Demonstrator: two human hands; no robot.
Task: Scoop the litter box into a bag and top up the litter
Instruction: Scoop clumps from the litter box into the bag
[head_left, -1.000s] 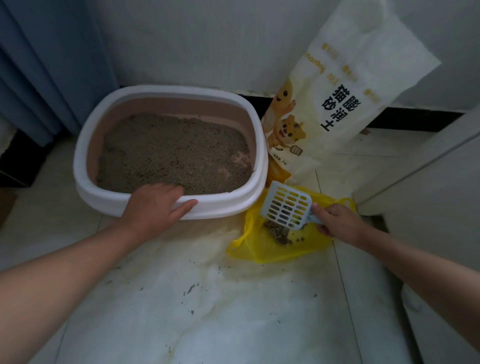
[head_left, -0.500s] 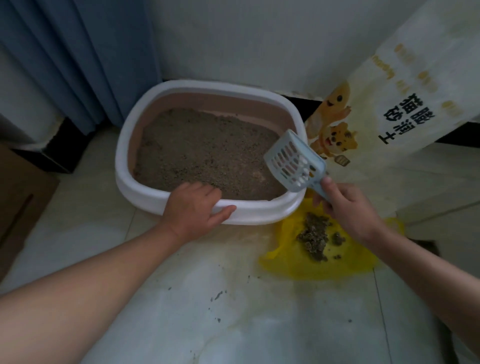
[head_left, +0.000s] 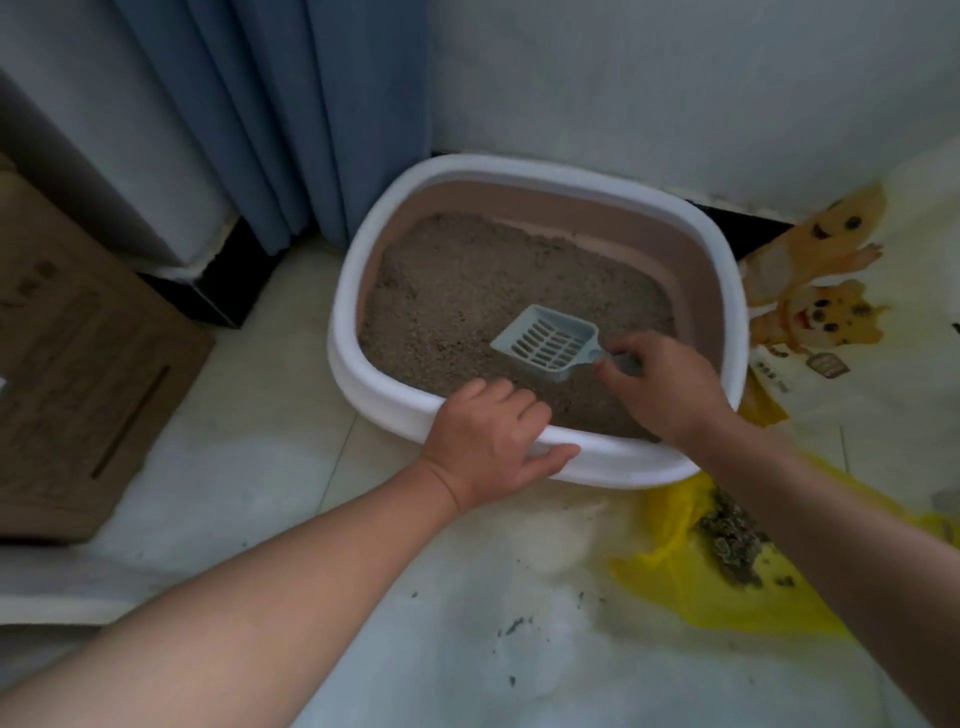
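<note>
A white-rimmed litter box (head_left: 358, 291) with pink inner walls sits on the floor, filled with grey-brown litter (head_left: 467, 280). My left hand (head_left: 488, 441) grips its near rim, fingers over the edge and thumb along the outside. My right hand (head_left: 662, 384) holds the handle of a pale blue slotted scoop (head_left: 545, 343), whose head lies on the litter near the front right of the box. A yellow plastic bag (head_left: 691, 577) lies on the floor to the right of the box with dark clumps (head_left: 732, 545) on it, partly hidden by my right forearm.
A cream litter sack (head_left: 831, 312) with cartoon animals leans against the wall at right. Blue curtains (head_left: 291, 119) hang behind the box at left. A brown cardboard box (head_left: 72, 358) stands at far left. Litter crumbs (head_left: 511, 626) dot the pale tile floor.
My right hand has carried the scoop from above the yellow bag over the rim and down onto the litter in the box. My left hand stays on the near rim. The view has swung left.
</note>
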